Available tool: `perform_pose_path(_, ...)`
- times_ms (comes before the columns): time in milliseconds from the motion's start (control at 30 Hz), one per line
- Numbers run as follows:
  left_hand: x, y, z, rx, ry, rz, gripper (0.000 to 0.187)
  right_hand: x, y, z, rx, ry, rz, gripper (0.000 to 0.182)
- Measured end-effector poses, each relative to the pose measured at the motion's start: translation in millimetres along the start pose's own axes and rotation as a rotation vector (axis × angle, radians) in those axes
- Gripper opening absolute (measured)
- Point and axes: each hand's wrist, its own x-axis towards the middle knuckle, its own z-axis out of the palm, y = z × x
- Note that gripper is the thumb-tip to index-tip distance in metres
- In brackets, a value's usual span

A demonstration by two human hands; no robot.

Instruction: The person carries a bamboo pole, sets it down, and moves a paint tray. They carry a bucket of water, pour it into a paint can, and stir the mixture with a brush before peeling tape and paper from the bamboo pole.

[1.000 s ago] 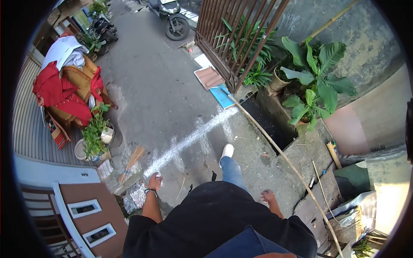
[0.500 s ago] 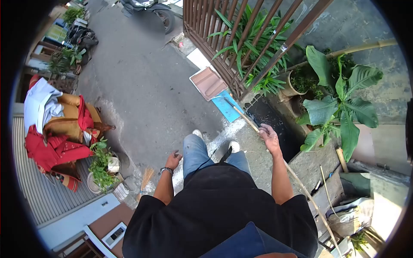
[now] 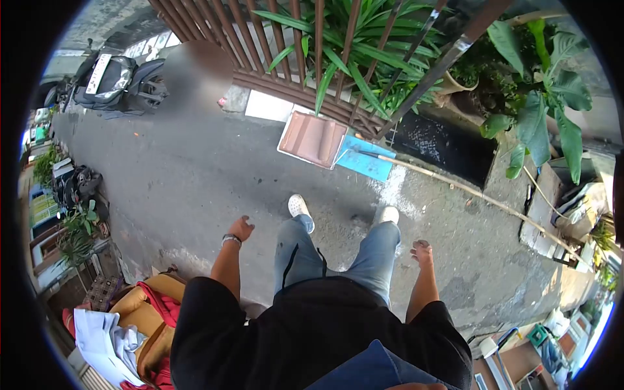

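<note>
My left hand (image 3: 241, 228), with a bracelet at the wrist, hangs beside my left leg, its fingers curled loosely and apart, holding nothing. On the other side, my right hand (image 3: 421, 251) hangs near my right knee with bent fingers and nothing in it. A long pole (image 3: 455, 185) lies on the ground, its roller-like end on a blue board (image 3: 372, 158). Next to the board sits a paint tray (image 3: 313, 139) with brownish residue. White powder or paint marks (image 3: 394, 190) spread on the pavement by my right shoe.
A brown metal fence (image 3: 286, 81) with plants (image 3: 364, 58) behind it runs along the front. Right of it is a dark drain opening (image 3: 442, 146). A motorcycle (image 3: 117, 81) stands at far left. An armchair with cloths (image 3: 140, 312) is at lower left.
My right hand has let go of the pole, which now lies on the ground. The view has turned, my feet stand wider apart, and the broom is out of view.
</note>
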Motion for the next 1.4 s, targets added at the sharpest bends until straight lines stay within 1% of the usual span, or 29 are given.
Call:
perform_pose_path(33, 30.9, -2.3, -20.4, 0.026, -0.001, -0.006, 0.052, -1.5, 1.6, 27.3, -0.025, -0.015, 0.014, 0.046)
perform_pose_path(100, 113.8, -24.3, -27.5, 0.012, 0.065, 0.095, 0.048, 14.6, -6.3, 74.7, -0.044, -0.049, 0.034, 0.051)
perform_pose_path(167, 167.1, -6.5, -35.8, -0.145, 0.204, 0.176, 0.044, 39.2, -8.3, 118.7, -0.054, -0.093, 0.065, 0.055)
perform_pose_path(200, 200.4, -0.1, -31.5, -0.159, 0.224, 0.182, 0.043, 61.0, -13.7, 136.5, -0.071, -0.114, 0.074, 0.055)
perform_pose_path(233, 231.6, 4.3, -23.0, -0.169, 0.244, 0.191, 0.043, 84.6, -16.2, 150.8, -0.082, -0.1, 0.06, 0.055)
perform_pose_path(300, 282.1, 16.7, 0.9, -0.23, 0.209, 0.189, 0.041, 133.0, -21.8, 183.3, -0.086, -0.073, 0.033, 0.054)
perform_pose_path(333, 310.0, 26.6, 12.9, -0.262, 0.202, 0.189, 0.04, 159.3, -29.8, 196.9, -0.072, -0.027, 0.013, 0.055)
perform_pose_path(400, 361.8, 31.8, 58.4, -0.535, 0.103, 0.053, 0.043, 206.8, -35.3, 216.2, -0.084, 0.043, -0.02, 0.057)
perform_pose_path(433, 381.2, 33.7, 82.6, -0.666, 0.052, -0.022, 0.046, 233.9, -32.8, 223.4, -0.042, 0.047, -0.041, 0.058)
perform_pose_path(500, 390.5, 68.7, 117.9, -0.973, -0.048, -0.177, 0.048, 272.3, -46.4, 236.7, -0.065, 0.077, -0.013, 0.057)
perform_pose_path(533, 397.0, 82.7, 132.7, -1.128, -0.088, -0.258, 0.049, 295.0, -46.8, 241.6, -0.046, 0.096, -0.034, 0.058)
perform_pose_path(600, 429.2, 80.7, 185.7, -1.317, -0.292, -0.184, 0.041, 332.4, -52.0, 251.0, -0.036, 0.114, -0.046, 0.061)
perform_pose_path(633, 440.0, 81.0, 208.6, -1.368, -0.303, -0.206, 0.039, 347.4, -51.4, 255.3, 0.017, 0.105, -0.078, 0.063)
perform_pose_path(667, 441.3, 95.2, 222.6, -1.418, -0.314, -0.228, 0.038, 360.5, -49.9, 258.7, 0.07, 0.098, -0.11, 0.065)
perform_pose_path(733, 451.7, 110.5, 248.9, -1.545, -0.339, -0.249, 0.038, 379.2, -55.8, 267.9, 0.118, 0.111, -0.07, 0.067)
perform_pose_path(800, 468.2, 114.5, 272.4, -1.689, -0.37, -0.244, 0.037, 403.4, -48.3, 277.6, 0.215, 0.104, -0.098, 0.063)
perform_pose_path(900, 485.9, 108.1, 293.1, -1.947, -0.356, -0.147, 0.034, 420.3, -41.6, 291.6, 0.341, 0.111, -0.154, 0.055)
perform_pose_path(933, 488.5, 108.6, 299.9, -1.862, -0.294, -0.176, 0.034, 419.8, -41.5, 293.6, 0.318, 0.143, -0.149, 0.053)
perform_pose_path(1000, 478.7, 129.7, 277.5, -1.69, -0.165, -0.221, 0.038, 424.1, -42.2, 299.9, 0.278, 0.197, -0.148, 0.049)
perform_pose_path(1033, 479.1, 132.2, 275.3, -1.681, -0.164, -0.237, 0.04, 423.1, -43.0, 301.3, 0.289, 0.219, -0.152, 0.045)
perform_pose_path(1100, 484.7, 135.8, 273.9, -1.665, -0.163, -0.264, 0.044, 423.4, -46.3, 298.8, 0.297, 0.23, -0.195, 0.043)
perform_pose_path(1200, 491.1, 136.4, 268.8, -1.713, -0.235, -0.326, 0.035, 428.4, -39.3, 298.4, 0.288, 0.23, -0.261, 0.04)
perform_pose_path(1300, 495.7, 144.9, 273.6, -1.584, -0.074, -0.208, 0.03, 430.9, -34.5, 302.4, 0.28, 0.191, -0.309, 0.038)
perform_pose_path(1400, 493.7, 138.0, 275.0, -1.574, -0.048, -0.185, 0.029, 429.0, -35.9, 321.5, 0.248, 0.159, -0.365, 0.034)
